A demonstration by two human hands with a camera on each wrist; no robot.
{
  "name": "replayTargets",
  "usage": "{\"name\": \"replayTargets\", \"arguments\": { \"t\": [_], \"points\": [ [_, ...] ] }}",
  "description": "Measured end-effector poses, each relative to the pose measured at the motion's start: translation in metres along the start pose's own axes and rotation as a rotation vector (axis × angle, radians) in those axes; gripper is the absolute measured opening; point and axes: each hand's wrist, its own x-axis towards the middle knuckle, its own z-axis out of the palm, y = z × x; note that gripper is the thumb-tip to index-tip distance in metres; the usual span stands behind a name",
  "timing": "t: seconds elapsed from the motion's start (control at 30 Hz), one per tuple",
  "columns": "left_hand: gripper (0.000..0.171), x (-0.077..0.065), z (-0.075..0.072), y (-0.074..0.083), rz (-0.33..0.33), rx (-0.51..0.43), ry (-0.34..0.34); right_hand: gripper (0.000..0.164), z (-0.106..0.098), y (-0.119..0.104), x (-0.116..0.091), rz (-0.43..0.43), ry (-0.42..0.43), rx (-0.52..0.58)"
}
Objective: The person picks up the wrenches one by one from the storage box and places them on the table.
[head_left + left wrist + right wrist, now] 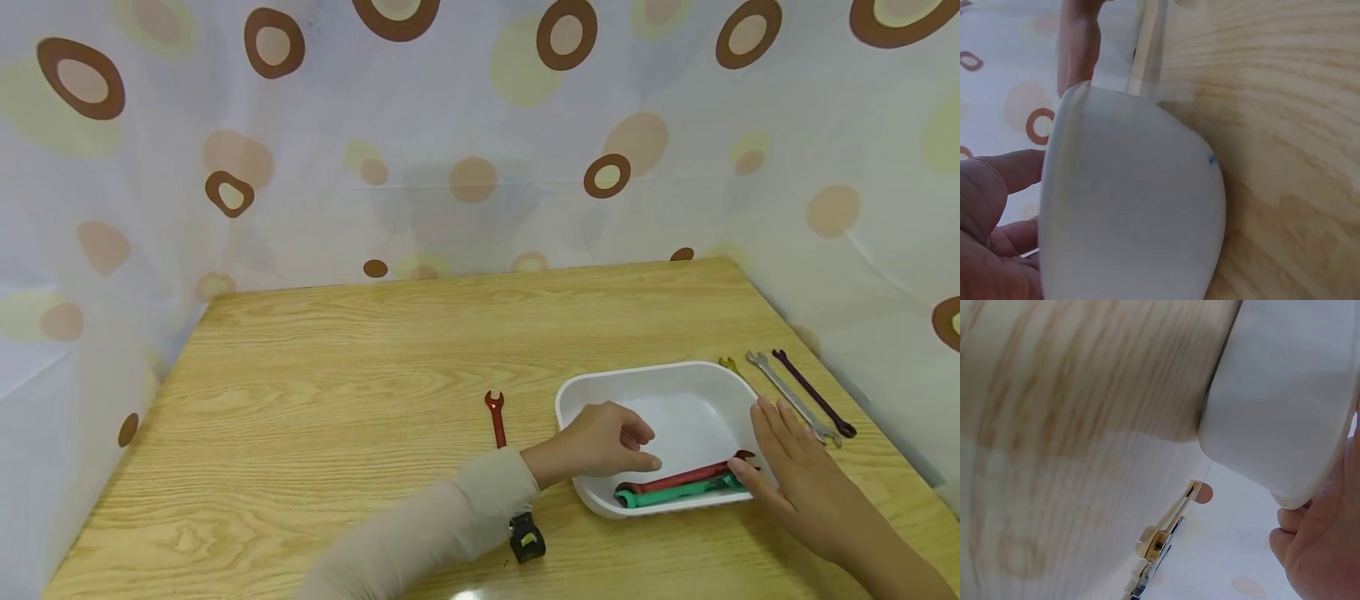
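Observation:
A white plastic tray stands on the table at the right. Along its near wall lie a red wrench and a green wrench, side by side. Over the tray's left side reaches my left hand, thumb and fingers apart, loosely bent and holding nothing that I can see. My right hand rests on the right rim with its fingers extended and its thumb near the wrench ends. In the left wrist view the tray's outer wall hides part of the left fingers.
Right of the tray lie a yellow wrench, a silver wrench and a dark purple wrench. Another red wrench lies left of the tray, partly behind the left forearm. A black object with a yellow label sits near the sleeve.

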Motion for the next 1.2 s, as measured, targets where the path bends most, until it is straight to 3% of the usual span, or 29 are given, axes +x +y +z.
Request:
{"name": "replayTargets", "arguments": {
  "t": [0.2, 0.63, 1.2],
  "points": [
    [0.031, 0.007, 0.017, 0.005, -0.032, 0.047, -0.002, 0.074, -0.001, 0.001, 0.001, 0.000, -0.003, -0.003],
    [0.028, 0.023, 0.044, 0.007, 0.014, 0.302, 0.010, 0.072, 0.001, 0.005, 0.000, -0.025, 0.028, 0.001],
    [0.019, 0.029, 0.053, 0.007, -0.004, 0.346, 0.009, 0.071, 0.003, 0.010, -0.003, -0.015, 0.025, 0.020]
  ]
}}
